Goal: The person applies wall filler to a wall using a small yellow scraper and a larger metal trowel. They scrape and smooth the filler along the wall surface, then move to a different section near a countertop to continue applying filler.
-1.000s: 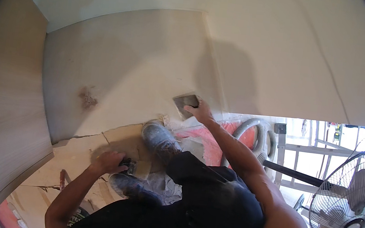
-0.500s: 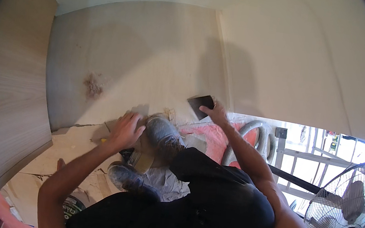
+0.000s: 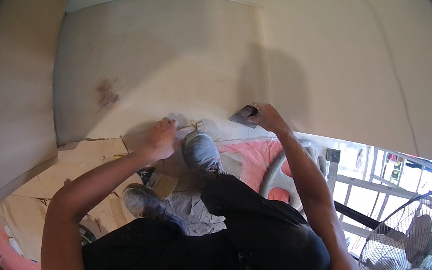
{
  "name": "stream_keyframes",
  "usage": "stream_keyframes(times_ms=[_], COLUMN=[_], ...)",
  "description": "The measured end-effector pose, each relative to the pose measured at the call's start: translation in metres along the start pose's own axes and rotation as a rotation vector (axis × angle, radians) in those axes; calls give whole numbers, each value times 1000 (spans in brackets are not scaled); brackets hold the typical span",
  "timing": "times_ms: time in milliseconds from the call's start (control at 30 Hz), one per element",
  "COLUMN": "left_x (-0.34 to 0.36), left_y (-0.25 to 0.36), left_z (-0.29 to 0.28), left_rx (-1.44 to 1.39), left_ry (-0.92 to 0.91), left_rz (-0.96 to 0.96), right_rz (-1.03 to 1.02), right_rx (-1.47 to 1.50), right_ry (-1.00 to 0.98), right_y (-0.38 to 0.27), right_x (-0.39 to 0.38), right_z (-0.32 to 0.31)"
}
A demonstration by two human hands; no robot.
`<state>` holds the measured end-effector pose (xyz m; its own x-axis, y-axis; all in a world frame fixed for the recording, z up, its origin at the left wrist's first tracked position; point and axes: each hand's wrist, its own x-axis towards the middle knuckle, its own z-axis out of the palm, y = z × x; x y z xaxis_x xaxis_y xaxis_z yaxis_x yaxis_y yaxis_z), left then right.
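Note:
My right hand point(image 3: 271, 117) grips a flat, dark, square-cornered scraper point(image 3: 243, 115) by its near edge, close to the bottom of the wall panel point(image 3: 194, 54). The scraper's face is tilted, and I cannot tell if its edge touches the panel. Farther left, my left hand point(image 3: 161, 139) is empty, slightly blurred, its fingers loosely extended near the foot of the same panel. Just right of it is my dusty shoe point(image 3: 201, 152); the other shoe point(image 3: 143, 200) is nearer to me. Between them lies a tan, flat-faced piece point(image 3: 163, 185) beside something black.
A wooden panel point(image 3: 14, 79) rises on the left. A brownish rough patch point(image 3: 107, 93) marks the wall panel. Right of my feet are pink sheeting point(image 3: 250, 159) and a thick grey hose point(image 3: 276, 179). A wire-caged fan point(image 3: 409, 250) stands at far right, before a metal frame point(image 3: 369, 187).
My right hand has moved slightly up and right, and the scraper has turned to a steeper tilt. My left hand has shifted a little up and right.

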<state>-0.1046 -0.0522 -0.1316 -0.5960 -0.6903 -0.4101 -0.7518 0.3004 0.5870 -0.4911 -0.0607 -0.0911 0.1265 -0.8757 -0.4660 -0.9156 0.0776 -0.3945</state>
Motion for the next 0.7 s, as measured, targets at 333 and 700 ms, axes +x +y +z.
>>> stream_keyframes(times_ms=[333,700], left_x=[-16,-3], left_y=[7,38], left_z=[10,25], left_rx=[-44,-45], left_ry=[-394,-404], left_rz=[170,32], right_rz=[-177,-223], right_rx=[-185,-369], right_ry=[-37,-147], right_y=[-20,-96], right_x=[12,46], right_z=[-14,-68])
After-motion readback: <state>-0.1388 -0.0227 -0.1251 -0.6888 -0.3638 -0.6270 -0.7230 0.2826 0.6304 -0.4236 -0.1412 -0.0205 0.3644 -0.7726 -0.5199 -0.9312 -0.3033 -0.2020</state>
